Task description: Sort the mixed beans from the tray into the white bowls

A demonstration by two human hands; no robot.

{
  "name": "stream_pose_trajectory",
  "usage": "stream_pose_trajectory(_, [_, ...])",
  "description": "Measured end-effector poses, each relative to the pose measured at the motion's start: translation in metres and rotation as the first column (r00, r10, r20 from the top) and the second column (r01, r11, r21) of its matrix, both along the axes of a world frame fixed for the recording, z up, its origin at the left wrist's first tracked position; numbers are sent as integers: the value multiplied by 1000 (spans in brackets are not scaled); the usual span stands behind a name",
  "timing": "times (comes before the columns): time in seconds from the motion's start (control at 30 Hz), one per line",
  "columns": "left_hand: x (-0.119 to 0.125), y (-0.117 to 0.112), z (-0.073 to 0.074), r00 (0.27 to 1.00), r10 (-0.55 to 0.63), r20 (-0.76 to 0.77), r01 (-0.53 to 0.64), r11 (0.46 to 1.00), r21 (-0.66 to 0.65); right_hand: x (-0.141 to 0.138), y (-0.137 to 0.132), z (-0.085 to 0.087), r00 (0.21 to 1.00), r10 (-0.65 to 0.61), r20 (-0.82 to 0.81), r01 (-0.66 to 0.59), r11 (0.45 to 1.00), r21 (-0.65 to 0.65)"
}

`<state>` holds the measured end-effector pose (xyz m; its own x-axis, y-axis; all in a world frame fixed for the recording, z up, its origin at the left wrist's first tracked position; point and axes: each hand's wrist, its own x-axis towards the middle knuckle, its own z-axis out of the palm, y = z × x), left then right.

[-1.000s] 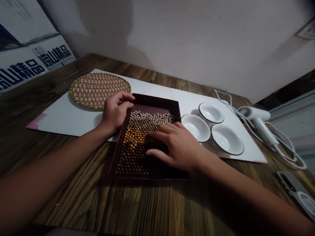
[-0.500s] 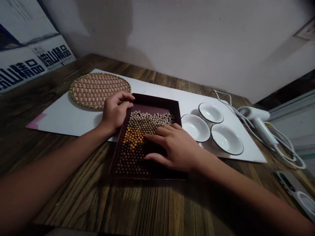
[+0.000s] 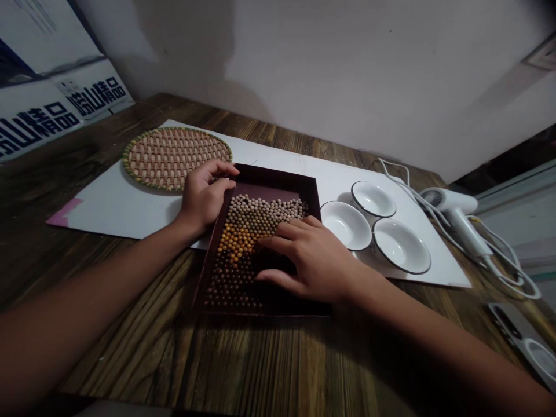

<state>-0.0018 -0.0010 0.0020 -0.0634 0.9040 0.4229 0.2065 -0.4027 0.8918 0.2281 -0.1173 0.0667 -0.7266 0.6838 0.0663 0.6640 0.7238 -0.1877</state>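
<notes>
A dark square tray (image 3: 264,175) lies on the wooden table and holds bands of beads (image 3: 243,237): pale ones at the far end, then greenish, orange and dark brown nearer me. My left hand (image 3: 203,196) grips the tray's left wall, fingers curled over the rim. My right hand (image 3: 309,258) lies palm down inside the tray with its fingers stretched flat across the beads on the right side, hiding those beneath it.
A round woven mat (image 3: 176,157) lies on a white sheet (image 3: 108,202) to the left. Three white dishes (image 3: 373,226) stand to the right of the tray. A white hair dryer (image 3: 456,214) with its cable lies at the far right. A phone (image 3: 521,341) lies near the right edge.
My right hand has slid a little to the left across the beads. My left hand has stayed on the tray's wall.
</notes>
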Motion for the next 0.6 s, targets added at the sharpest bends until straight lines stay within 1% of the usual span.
stream_pose_trajectory(0.17, [1,-1,2,1000,6,8,-6,1000,-2,-1,0,-3,1000,10,24,-10,1000,-5])
stream_pose_trajectory(0.4, [1,-1,1,1000,9,15,-9,1000,1,0,0,0,1000,13,8,-13,1000,0])
stream_pose_trajectory(0.6, [1,-2,1,1000,-5,25,5,1000,-9,-1,0,-2,1000,14,17,-14,1000,15])
